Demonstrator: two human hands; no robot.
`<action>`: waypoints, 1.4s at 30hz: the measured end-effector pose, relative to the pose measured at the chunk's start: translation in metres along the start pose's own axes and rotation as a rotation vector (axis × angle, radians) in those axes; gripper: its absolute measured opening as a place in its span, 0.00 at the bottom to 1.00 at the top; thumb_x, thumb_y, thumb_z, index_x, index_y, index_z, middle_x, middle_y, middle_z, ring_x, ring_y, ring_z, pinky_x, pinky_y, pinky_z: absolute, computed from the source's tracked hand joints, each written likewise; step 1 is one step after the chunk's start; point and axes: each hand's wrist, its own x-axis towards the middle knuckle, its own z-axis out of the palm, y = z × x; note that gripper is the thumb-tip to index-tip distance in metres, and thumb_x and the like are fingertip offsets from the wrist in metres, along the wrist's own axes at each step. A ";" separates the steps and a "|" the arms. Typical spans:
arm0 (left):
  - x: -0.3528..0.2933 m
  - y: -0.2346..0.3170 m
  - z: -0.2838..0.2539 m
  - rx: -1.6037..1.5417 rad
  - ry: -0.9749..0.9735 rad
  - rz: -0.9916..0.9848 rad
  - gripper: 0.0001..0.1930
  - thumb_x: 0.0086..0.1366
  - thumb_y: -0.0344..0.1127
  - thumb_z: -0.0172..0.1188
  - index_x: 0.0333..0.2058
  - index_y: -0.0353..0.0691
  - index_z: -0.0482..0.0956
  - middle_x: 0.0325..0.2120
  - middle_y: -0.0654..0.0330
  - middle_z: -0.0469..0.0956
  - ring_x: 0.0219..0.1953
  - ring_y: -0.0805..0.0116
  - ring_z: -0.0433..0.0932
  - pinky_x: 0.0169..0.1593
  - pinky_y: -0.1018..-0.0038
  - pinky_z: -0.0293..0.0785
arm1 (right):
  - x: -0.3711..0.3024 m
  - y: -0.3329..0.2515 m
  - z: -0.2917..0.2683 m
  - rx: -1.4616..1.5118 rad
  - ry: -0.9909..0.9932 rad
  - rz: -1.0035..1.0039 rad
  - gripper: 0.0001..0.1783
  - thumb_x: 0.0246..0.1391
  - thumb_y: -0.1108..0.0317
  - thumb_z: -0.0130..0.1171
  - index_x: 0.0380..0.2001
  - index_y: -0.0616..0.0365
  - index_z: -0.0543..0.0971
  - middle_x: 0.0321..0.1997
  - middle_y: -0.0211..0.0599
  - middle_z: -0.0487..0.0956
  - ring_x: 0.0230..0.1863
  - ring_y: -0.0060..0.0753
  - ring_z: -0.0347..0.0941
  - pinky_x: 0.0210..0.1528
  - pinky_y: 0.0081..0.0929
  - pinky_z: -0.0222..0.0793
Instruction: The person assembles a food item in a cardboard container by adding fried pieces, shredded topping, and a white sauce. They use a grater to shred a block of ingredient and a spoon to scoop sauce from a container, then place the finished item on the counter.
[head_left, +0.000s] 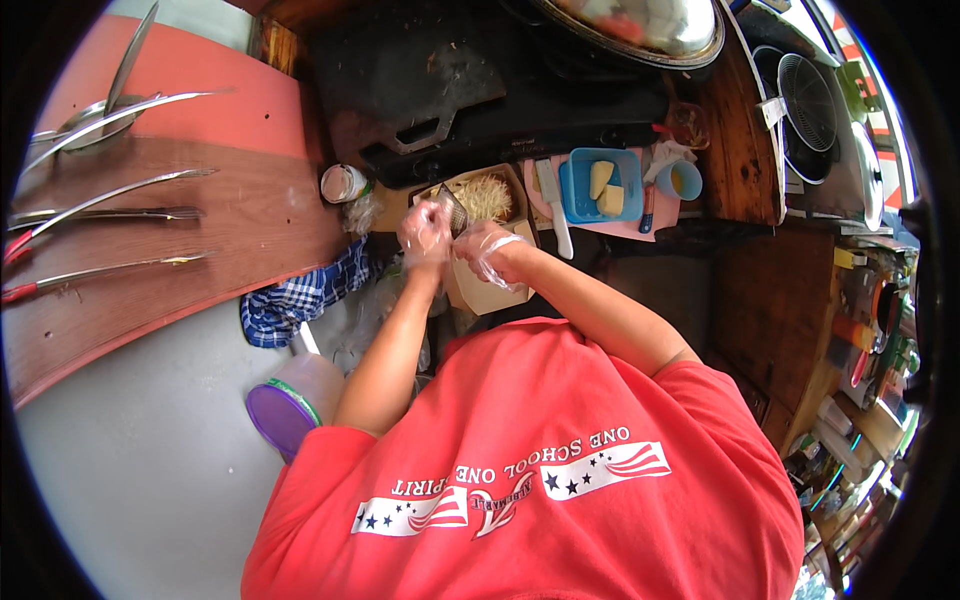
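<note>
Both my hands wear clear plastic gloves and meet over an open cardboard food box [482, 292]. Fine pale shreds, looking like grated cheese [488, 197], are heaped in the box. My left hand [427, 230] is closed on a small metal grater [452, 208], which tilts over the box's left side. Close against the grater's lower end, my right hand [488, 250] has its fingers curled; whatever they hold is hidden. To the right, a blue tub [574, 208] contains two pale yellow blocks of cheese [609, 200]. A white-handled knife [556, 215] lies beside the tub.
Behind the box stands a black griddle [400, 90], with a domed lid [650, 30] at far right. A light-blue cup [681, 180] sits on a pink board [640, 228]. A can [343, 184] stands left; tongs [110, 212] lie over the wooden counter [180, 270].
</note>
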 end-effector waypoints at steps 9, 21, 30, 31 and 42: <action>0.001 0.001 -0.011 -0.142 -0.049 -0.464 0.13 0.59 0.37 0.77 0.32 0.34 0.82 0.29 0.61 0.82 0.33 0.73 0.77 0.39 0.72 0.75 | 0.008 -0.047 -0.015 0.970 0.003 0.896 0.05 0.48 0.72 0.62 0.26 0.61 0.76 0.15 0.33 0.67 0.13 0.29 0.63 0.15 0.30 0.55; 0.032 -0.029 -0.004 -0.328 -0.196 -0.598 0.24 0.65 0.39 0.74 0.54 0.32 0.79 0.32 0.61 0.82 0.30 0.74 0.77 0.32 0.76 0.73 | -0.001 -0.027 -0.014 0.714 -0.210 0.713 0.09 0.53 0.69 0.61 0.31 0.65 0.76 0.15 0.34 0.68 0.13 0.28 0.65 0.15 0.29 0.57; 0.044 -0.034 -0.007 -0.342 -0.268 -0.780 0.13 0.66 0.39 0.73 0.40 0.34 0.86 0.24 0.64 0.81 0.17 0.76 0.67 0.20 0.75 0.61 | -0.004 -0.037 -0.017 1.039 -0.060 0.969 0.06 0.52 0.73 0.60 0.31 0.63 0.74 0.15 0.32 0.66 0.13 0.26 0.61 0.15 0.29 0.53; 0.044 -0.036 -0.006 -0.356 -0.272 -0.792 0.13 0.66 0.39 0.73 0.40 0.34 0.86 0.23 0.64 0.80 0.17 0.76 0.67 0.21 0.74 0.61 | -0.004 -0.038 -0.019 1.059 -0.060 1.005 0.06 0.52 0.73 0.60 0.31 0.62 0.74 0.15 0.31 0.65 0.13 0.26 0.60 0.15 0.28 0.53; 0.041 -0.025 0.003 0.520 -0.111 -0.042 0.14 0.61 0.40 0.72 0.29 0.31 0.86 0.28 0.44 0.85 0.30 0.43 0.83 0.36 0.55 0.77 | -0.029 0.001 -0.027 1.212 -0.123 1.009 0.06 0.52 0.75 0.60 0.32 0.56 0.73 0.18 0.29 0.63 0.14 0.23 0.59 0.15 0.28 0.51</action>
